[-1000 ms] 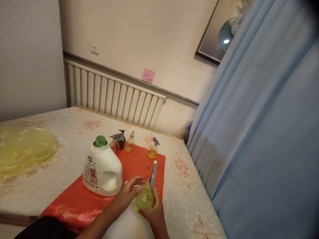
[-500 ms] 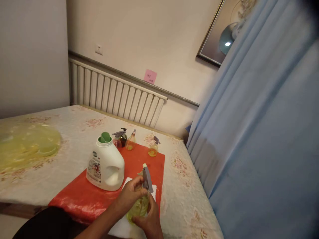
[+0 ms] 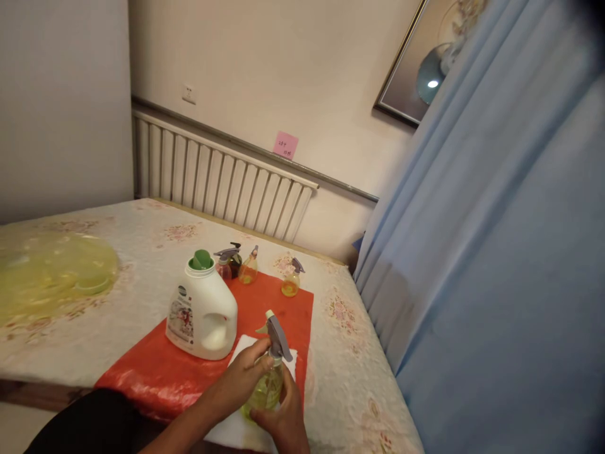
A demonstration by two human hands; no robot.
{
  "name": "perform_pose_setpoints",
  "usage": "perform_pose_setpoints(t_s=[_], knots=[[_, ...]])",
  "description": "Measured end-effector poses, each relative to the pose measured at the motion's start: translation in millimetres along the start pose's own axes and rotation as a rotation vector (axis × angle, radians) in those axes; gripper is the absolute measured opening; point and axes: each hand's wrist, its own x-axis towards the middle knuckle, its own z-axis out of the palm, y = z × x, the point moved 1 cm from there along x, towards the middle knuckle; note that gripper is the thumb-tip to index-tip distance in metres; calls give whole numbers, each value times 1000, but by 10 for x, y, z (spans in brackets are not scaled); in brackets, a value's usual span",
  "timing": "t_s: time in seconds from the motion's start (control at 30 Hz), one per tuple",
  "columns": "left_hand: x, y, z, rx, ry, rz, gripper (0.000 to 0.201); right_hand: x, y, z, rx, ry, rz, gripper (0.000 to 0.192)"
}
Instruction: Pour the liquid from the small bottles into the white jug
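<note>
A clear spray bottle (image 3: 267,392) with a yellow-green tint and a grey trigger head stands tilted slightly over a white cloth (image 3: 236,435). My left hand (image 3: 249,372) is closed around the bottle's neck, its fingers just below the trigger. Round the body of the bottle wraps my right hand (image 3: 287,413), with the thumb across the lower front. A large white jug (image 3: 204,315) with a side handle stands to the left of my hands, a green cup-like piece (image 3: 201,259) in its mouth. Both rest on a red sheet (image 3: 269,309).
Several other spray bottles stand farther back, one amber-bottomed (image 3: 290,285) on the right and another (image 3: 248,270) near the middle. On the left lies a yellow translucent bulky object (image 3: 61,271). A blue curtain (image 3: 496,252) hangs along the right side.
The spray head has turned a little, its nozzle end shifting left. My left fingers have moved slightly on the neck, while my right hand keeps its hold on the body.
</note>
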Motion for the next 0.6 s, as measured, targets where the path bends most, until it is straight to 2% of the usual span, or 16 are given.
perform_pose_setpoints(t_s=[0.17,0.23,0.4,0.6], knots=[[1,-54,104,35,200,-40,30,-14,12,30,-8,-11,-23,77],[-26,-40,134,69,212,-36,30,-16,13,24,-23,1,-37,75],[-88,27,116,93,125,7,35,-6,3,-9,-42,5,-41,78],[-24,-126,156,-9,314,-102,38,-5,-69,39,-39,-49,-34,66]])
